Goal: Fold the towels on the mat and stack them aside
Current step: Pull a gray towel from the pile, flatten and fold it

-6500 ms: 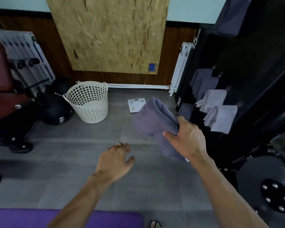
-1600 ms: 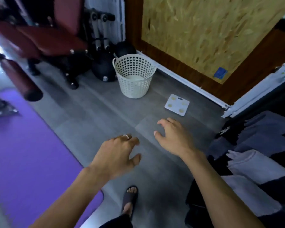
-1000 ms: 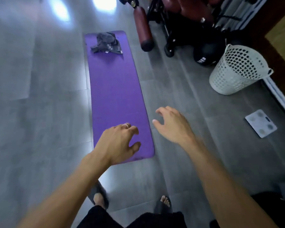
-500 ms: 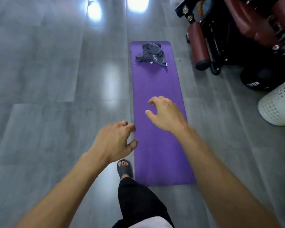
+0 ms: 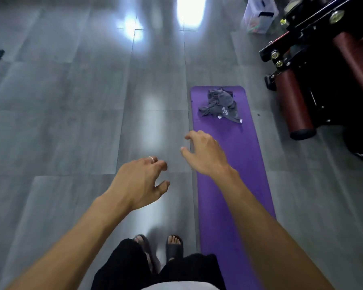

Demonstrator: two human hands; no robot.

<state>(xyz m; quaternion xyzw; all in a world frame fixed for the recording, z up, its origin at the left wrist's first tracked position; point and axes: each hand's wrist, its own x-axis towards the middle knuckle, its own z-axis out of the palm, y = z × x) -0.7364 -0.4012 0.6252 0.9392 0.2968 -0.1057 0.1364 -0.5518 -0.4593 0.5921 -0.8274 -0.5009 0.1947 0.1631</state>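
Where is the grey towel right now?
In the head view the crumpled grey towel lies at the far end of the purple mat, upper right of centre, beyond the right hand and left of the dark red gym roller.

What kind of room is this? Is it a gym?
Probably a gym or home workout room. A purple exercise mat lies on the grey tiled floor, and a black exercise machine with dark red padded rollers stands beside it. A crumpled grey towel sits at the mat's far end.
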